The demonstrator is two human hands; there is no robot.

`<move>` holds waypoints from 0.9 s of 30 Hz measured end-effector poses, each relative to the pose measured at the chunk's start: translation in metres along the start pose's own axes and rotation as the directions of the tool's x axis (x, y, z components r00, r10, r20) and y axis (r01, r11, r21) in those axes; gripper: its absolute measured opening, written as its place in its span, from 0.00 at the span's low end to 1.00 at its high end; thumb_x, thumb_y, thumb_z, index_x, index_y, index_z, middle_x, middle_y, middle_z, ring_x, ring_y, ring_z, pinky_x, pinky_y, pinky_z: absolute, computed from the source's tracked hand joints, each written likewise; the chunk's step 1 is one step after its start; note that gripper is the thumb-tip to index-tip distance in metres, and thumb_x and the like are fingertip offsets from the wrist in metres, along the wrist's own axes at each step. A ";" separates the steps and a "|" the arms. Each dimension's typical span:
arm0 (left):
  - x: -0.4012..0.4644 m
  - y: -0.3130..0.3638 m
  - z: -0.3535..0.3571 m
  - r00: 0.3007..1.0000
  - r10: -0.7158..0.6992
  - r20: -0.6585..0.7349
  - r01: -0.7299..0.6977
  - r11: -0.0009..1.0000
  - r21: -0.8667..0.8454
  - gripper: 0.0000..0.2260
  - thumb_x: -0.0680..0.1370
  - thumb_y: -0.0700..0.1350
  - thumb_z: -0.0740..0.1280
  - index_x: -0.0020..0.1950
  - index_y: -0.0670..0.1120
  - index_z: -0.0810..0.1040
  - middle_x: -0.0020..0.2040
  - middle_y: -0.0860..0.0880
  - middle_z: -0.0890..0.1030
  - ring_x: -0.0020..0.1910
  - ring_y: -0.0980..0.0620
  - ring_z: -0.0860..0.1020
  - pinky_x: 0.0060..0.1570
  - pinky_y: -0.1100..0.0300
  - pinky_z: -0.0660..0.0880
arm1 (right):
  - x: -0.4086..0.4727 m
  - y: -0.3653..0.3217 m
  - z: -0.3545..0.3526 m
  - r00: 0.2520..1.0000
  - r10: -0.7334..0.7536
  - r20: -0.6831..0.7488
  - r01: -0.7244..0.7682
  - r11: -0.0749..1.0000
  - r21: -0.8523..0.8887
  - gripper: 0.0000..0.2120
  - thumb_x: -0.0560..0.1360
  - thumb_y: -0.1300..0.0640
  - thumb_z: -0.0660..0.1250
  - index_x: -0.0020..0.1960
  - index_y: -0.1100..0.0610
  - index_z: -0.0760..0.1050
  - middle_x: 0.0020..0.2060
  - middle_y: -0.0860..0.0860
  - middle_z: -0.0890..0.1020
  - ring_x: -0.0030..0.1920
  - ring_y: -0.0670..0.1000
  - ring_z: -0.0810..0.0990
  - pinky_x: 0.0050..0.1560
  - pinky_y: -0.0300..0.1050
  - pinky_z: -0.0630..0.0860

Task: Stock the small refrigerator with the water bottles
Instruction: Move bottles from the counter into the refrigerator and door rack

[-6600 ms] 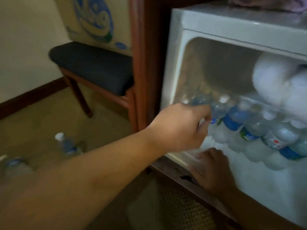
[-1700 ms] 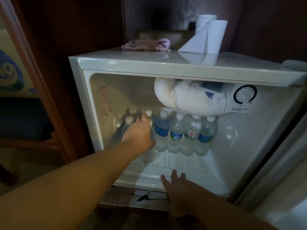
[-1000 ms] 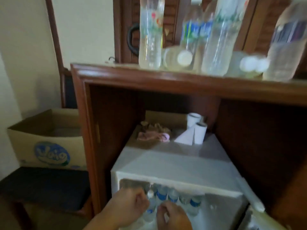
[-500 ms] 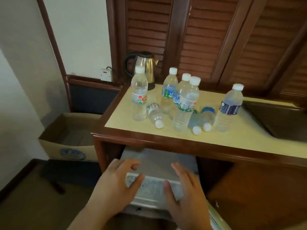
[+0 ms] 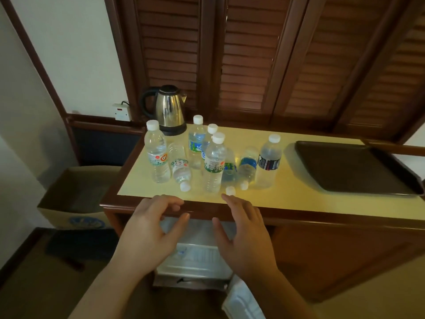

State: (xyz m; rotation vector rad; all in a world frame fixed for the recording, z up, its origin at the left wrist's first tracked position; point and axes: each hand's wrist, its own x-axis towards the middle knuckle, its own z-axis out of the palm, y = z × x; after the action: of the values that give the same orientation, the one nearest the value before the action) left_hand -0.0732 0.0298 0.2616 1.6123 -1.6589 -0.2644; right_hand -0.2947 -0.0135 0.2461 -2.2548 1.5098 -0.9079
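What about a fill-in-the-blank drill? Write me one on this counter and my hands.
1. Behind the water bottles stands a steel ___.
2. ___ of the bottles lie on their sides.
3. To the bottles' right lies a dark, flat ___.
4. The left hand and the right hand hold ___.
Missing words: kettle; three; tray; nothing.

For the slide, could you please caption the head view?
Both open hands reach toward bottles on the counter above the fridge.

both empty hands, left hand [image 5: 147, 229] and right hand [image 5: 247, 231], hover before water bottles [image 5: 213, 166] on the counter [image 5: 287, 194].
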 end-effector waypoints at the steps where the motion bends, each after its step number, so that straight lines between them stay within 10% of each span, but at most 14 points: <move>1: 0.001 0.000 0.002 1.000 0.005 -0.024 -0.005 1.000 -0.005 0.15 0.76 0.56 0.73 0.62 0.58 0.78 0.54 0.66 0.77 0.56 0.58 0.79 0.50 0.58 0.81 | 0.004 0.002 0.000 1.000 -0.003 -0.002 0.003 1.000 0.003 0.27 0.80 0.39 0.61 0.77 0.45 0.65 0.70 0.43 0.72 0.71 0.45 0.67 0.68 0.44 0.72; 15: 0.081 -0.061 -0.037 0.985 -0.065 -0.160 0.059 0.998 -0.037 0.17 0.75 0.60 0.69 0.61 0.57 0.78 0.57 0.61 0.79 0.59 0.57 0.78 0.48 0.65 0.76 | 0.104 -0.031 0.043 0.959 -0.078 -0.273 0.102 0.992 0.076 0.18 0.78 0.51 0.71 0.66 0.53 0.77 0.57 0.47 0.79 0.58 0.49 0.77 0.52 0.43 0.78; 21: 0.154 -0.089 -0.047 0.970 -0.070 -0.233 0.053 0.995 -0.082 0.31 0.73 0.63 0.72 0.73 0.55 0.70 0.63 0.56 0.72 0.59 0.55 0.76 0.52 0.64 0.75 | 0.138 -0.055 0.101 0.972 0.224 0.066 -0.220 0.974 -0.059 0.20 0.79 0.42 0.66 0.69 0.45 0.72 0.54 0.44 0.82 0.49 0.45 0.81 0.46 0.43 0.78; 27: 0.201 -0.108 -0.030 0.995 -0.094 0.016 0.095 0.991 -0.089 0.32 0.77 0.66 0.68 0.79 0.66 0.61 0.70 0.57 0.76 0.68 0.55 0.75 0.65 0.50 0.77 | 0.154 -0.052 0.150 0.878 0.459 0.138 -0.424 0.878 -0.221 0.19 0.80 0.43 0.65 0.64 0.54 0.68 0.53 0.51 0.82 0.52 0.54 0.83 0.46 0.48 0.78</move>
State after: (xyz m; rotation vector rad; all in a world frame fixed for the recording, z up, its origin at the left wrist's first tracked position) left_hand 0.0522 -0.1610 0.2899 1.6263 -1.5593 -0.3926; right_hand -0.1225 -0.1474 0.2130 -1.9051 1.9702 -0.4222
